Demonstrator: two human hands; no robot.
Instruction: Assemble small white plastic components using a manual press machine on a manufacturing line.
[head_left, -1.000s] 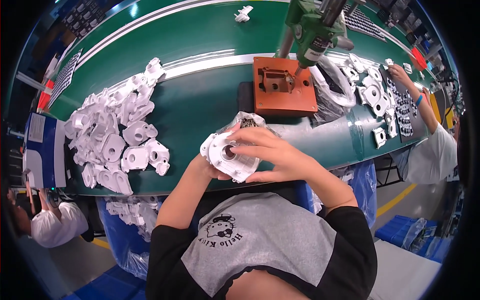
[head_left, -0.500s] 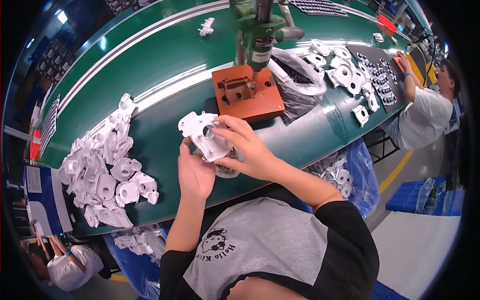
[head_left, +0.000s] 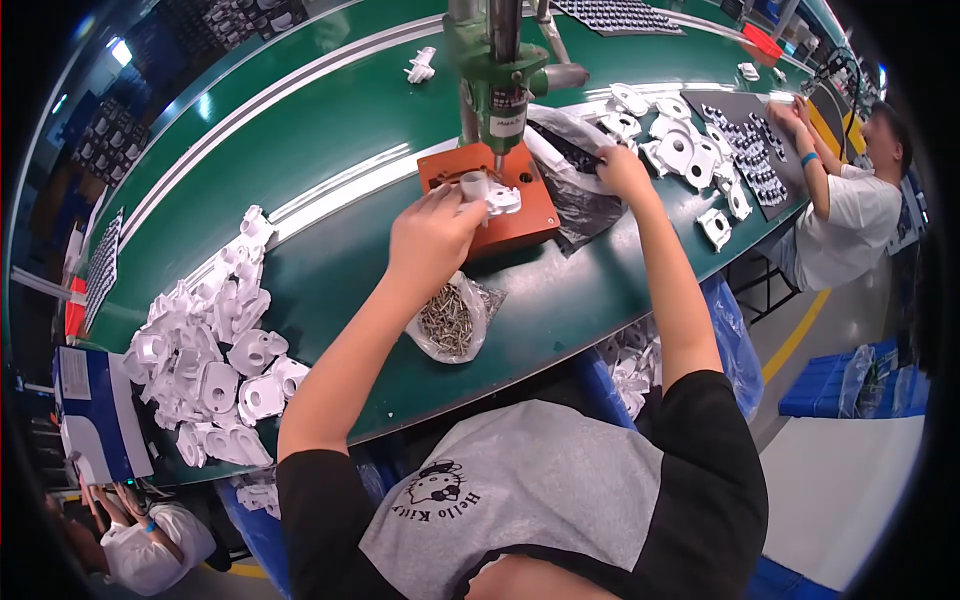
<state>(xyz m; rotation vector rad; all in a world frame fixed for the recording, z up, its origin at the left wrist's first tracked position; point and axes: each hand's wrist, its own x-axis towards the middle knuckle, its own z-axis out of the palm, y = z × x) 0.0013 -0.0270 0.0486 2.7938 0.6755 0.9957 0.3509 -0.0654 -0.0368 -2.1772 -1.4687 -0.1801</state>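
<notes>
My left hand (head_left: 435, 235) is closed on a white plastic housing (head_left: 500, 200), which sits at the orange fixture block (head_left: 515, 228) beneath the green press (head_left: 505, 75). A short round collar stands up from the housing beside my fingers. Farther right, my right hand (head_left: 627, 174) is at the rim of a clear plastic bag (head_left: 545, 150) with small black parts inside. Its fingers are curled, and whatever they pinch is hidden. Between my forearms, near the table's front edge, lies an open bag of small metal screws (head_left: 446, 322).
A large heap of white housings (head_left: 215, 350) covers the table's left part; more housings (head_left: 680, 150) lie at right, beside a dark mat with black parts (head_left: 750, 160). One housing (head_left: 421, 65) lies across the rail. A co-worker (head_left: 850, 215) sits at right, another (head_left: 150, 535) at lower left.
The housing went from both hands in front of the fixture onto the block, with my left hand on it. My right hand let go and moved right to the bag of black parts.
</notes>
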